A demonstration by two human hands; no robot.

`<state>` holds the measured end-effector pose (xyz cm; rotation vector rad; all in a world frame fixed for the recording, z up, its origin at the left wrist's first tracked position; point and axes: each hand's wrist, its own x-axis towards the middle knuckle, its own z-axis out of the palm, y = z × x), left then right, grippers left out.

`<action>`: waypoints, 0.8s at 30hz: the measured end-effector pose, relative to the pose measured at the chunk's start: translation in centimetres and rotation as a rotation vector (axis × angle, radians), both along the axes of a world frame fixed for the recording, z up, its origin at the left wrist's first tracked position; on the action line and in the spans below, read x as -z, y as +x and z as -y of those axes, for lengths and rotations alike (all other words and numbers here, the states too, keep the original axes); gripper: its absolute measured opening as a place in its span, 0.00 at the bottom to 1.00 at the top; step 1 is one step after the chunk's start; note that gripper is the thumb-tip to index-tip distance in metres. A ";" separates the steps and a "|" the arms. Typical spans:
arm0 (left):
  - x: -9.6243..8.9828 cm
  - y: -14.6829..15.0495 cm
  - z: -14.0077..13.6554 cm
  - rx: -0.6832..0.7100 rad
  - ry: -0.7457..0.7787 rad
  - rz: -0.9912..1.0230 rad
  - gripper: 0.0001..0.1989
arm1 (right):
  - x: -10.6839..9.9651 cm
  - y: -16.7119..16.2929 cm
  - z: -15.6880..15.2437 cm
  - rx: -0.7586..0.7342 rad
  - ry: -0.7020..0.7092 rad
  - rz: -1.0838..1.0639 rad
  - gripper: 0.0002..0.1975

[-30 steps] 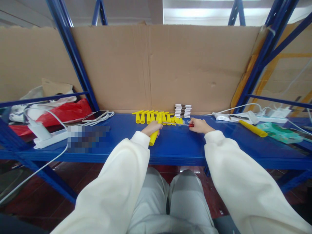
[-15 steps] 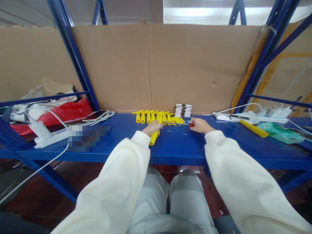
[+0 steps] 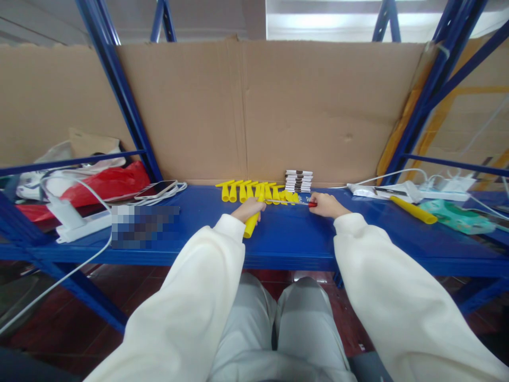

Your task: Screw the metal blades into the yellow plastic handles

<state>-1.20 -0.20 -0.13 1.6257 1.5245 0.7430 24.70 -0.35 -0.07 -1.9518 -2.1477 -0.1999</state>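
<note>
My left hand (image 3: 245, 210) is closed round a yellow plastic handle-like part (image 3: 251, 226), whose wide end points toward me. In my right hand (image 3: 328, 205) is the red handle of a screwdriver (image 3: 312, 204), fingers wrapped round it. Its thin metal shaft runs level to the left and reaches the upper end of the yellow part at my left fingers; the tip is hidden. Behind my hands stands a row of similar yellow parts (image 3: 243, 193). Small yellow pieces (image 3: 289, 198) lie at the row's right end, with tiny metallic bits (image 3: 304, 200) close to my right hand.
White-and-dark small packs (image 3: 299, 181) are stacked against the cardboard wall (image 3: 310, 106). Off to the right lie a yellow tube-like part (image 3: 413, 209), a green packet (image 3: 457, 217) and a power strip (image 3: 447, 188). At left are a phone (image 3: 156, 189), cables and a red bag (image 3: 111, 185).
</note>
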 end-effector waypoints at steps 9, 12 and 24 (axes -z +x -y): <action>0.1 0.0 -0.1 -0.003 0.014 -0.001 0.04 | -0.2 -0.1 0.2 0.024 -0.017 0.026 0.08; 0.2 0.0 -0.1 0.000 0.013 -0.003 0.04 | 0.0 0.1 0.1 0.016 -0.025 0.020 0.08; 0.0 0.1 0.0 0.001 0.008 -0.012 0.05 | -0.4 -0.1 0.4 0.019 0.004 0.022 0.08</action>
